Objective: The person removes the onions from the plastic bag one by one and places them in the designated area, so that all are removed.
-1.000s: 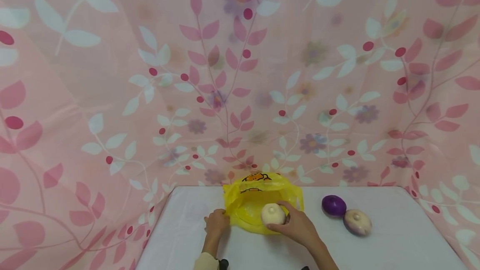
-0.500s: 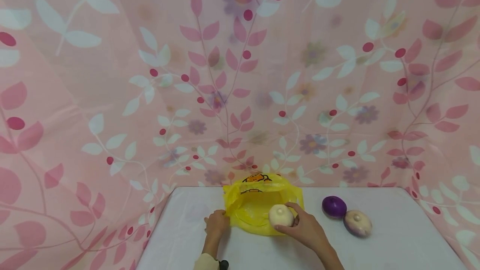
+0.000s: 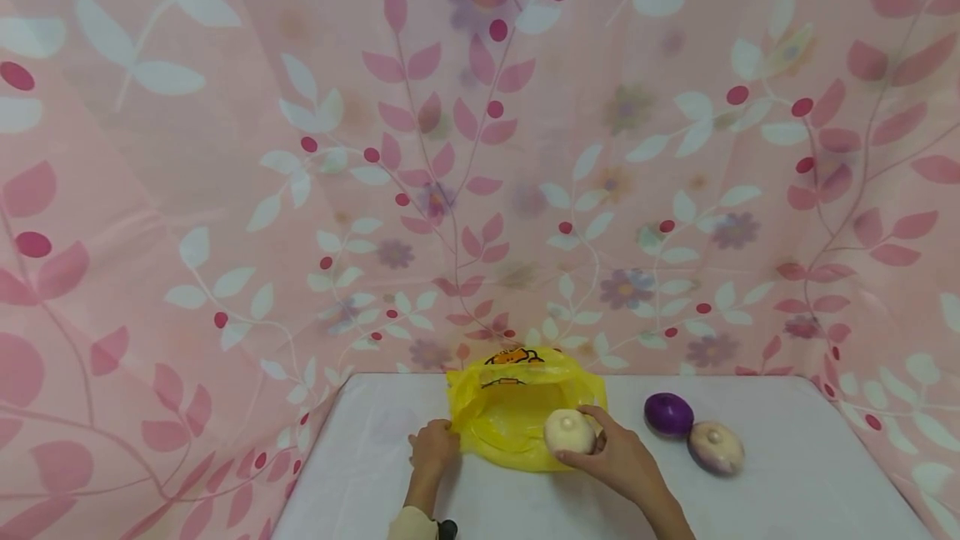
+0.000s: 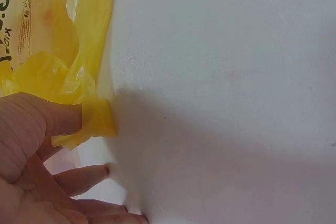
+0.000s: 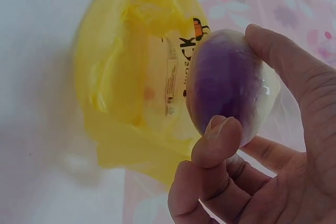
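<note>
My left hand pinches the left edge of a yellow plastic bag. In the left wrist view the thumb presses on the bag's gathered rim, while the other fingers spread below. The bag lies with its mouth open toward me. A cream-and-purple turnip is held in my right hand, in front of the right part of the bag's mouth. The right wrist view shows its purple side between thumb and fingers, apart from the bag as far as I can tell.
On the right of the white table, a round purple vegetable touches a second cream-and-purple turnip. A pink curtain with leaf prints hangs behind the table and along its sides.
My right hand has drawn the turnip rightward, away from the middle of the bag's mouth. My left hand stays on the bag's edge, and the two vegetables at right have not moved.
</note>
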A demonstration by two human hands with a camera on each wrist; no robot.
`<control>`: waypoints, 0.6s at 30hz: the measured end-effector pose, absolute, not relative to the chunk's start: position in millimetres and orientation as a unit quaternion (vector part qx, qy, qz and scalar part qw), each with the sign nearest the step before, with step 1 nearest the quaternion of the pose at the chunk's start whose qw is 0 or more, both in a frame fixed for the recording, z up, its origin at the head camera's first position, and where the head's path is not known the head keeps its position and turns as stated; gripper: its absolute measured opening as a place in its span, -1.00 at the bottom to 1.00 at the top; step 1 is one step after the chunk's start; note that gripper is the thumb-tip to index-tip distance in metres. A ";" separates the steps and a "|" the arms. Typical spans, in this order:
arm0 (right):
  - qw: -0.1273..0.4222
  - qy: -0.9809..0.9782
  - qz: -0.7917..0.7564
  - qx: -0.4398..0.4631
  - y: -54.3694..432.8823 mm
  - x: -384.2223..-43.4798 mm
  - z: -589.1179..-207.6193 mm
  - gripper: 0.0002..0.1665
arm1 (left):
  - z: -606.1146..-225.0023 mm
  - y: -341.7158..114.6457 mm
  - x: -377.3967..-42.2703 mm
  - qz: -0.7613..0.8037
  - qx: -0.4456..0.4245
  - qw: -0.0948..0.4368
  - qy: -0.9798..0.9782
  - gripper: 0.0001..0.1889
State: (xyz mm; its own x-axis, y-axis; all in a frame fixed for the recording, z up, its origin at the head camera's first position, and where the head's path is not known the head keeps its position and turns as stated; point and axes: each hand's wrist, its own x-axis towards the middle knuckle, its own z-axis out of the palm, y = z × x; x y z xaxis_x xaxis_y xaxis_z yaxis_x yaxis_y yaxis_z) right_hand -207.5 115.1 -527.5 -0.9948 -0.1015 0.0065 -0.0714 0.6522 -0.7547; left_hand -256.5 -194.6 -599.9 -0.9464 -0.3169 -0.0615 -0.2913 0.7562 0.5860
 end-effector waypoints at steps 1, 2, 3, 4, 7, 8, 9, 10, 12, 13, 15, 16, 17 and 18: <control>0.018 0.909 -0.414 -0.046 116.5 -207.1 -526.6 0.00 | -599.9 -194.4 -256.5 -0.309 0.162 0.022 -0.937 -0.73; 0.017 0.909 -0.413 -0.046 117.9 -206.5 -525.6 0.00 | -600.0 -194.4 -256.6 -0.309 0.162 0.022 -0.937 -0.73; 0.017 0.909 -0.414 -0.045 119.4 -206.1 -524.8 -0.01 | -600.3 -194.7 -257.0 -0.309 0.162 0.022 -0.937 -0.73; 0.018 0.909 -0.414 -0.042 120.7 -205.6 -524.0 -0.02 | -600.2 -194.7 -257.2 -0.309 0.162 0.021 -0.937 -0.73; 0.015 0.909 -0.415 -0.042 124.7 -204.3 -522.5 -0.04 | -600.0 -194.8 -257.5 -0.310 0.163 0.021 -0.937 -0.73; 0.015 0.909 -0.415 -0.042 125.8 -203.9 -522.2 -0.05 | -600.0 -194.8 -257.6 -0.309 0.165 0.021 -0.936 -0.73; 0.015 0.908 -0.416 -0.042 127.0 -203.7 -522.2 -0.05 | -600.0 -194.7 -257.6 -0.309 0.166 0.021 -0.936 -0.73; 0.015 0.909 -0.415 -0.041 128.2 -203.4 -522.3 -0.05 | -599.8 -194.5 -257.5 -0.308 0.166 0.022 -0.937 -0.73; 0.018 0.910 -0.412 -0.038 130.7 -202.6 -522.7 -0.04 | -600.2 -194.7 -257.5 -0.307 0.167 0.021 -0.937 -0.72; 0.020 0.911 -0.411 -0.034 132.0 -202.1 -523.1 -0.03 | -600.3 -194.6 -257.6 -0.307 0.168 0.021 -0.937 -0.72; 0.023 0.912 -0.409 -0.028 134.7 -200.7 -523.3 -0.03 | -599.9 -194.2 -256.6 -0.306 0.166 0.020 -0.937 -0.71; 0.025 0.913 -0.407 -0.025 136.0 -200.0 -523.2 -0.03 | -599.7 -194.1 -256.2 -0.306 0.164 0.020 -0.938 -0.71; 0.026 0.913 -0.406 -0.022 137.3 -199.2 -523.2 -0.02 | -599.6 -194.1 -255.9 -0.306 0.163 0.019 -0.938 -0.71; 0.027 0.914 -0.405 -0.020 138.6 -198.7 -523.2 -0.02 | -599.0 -193.7 -255.3 -0.305 0.162 0.020 -0.938 -0.71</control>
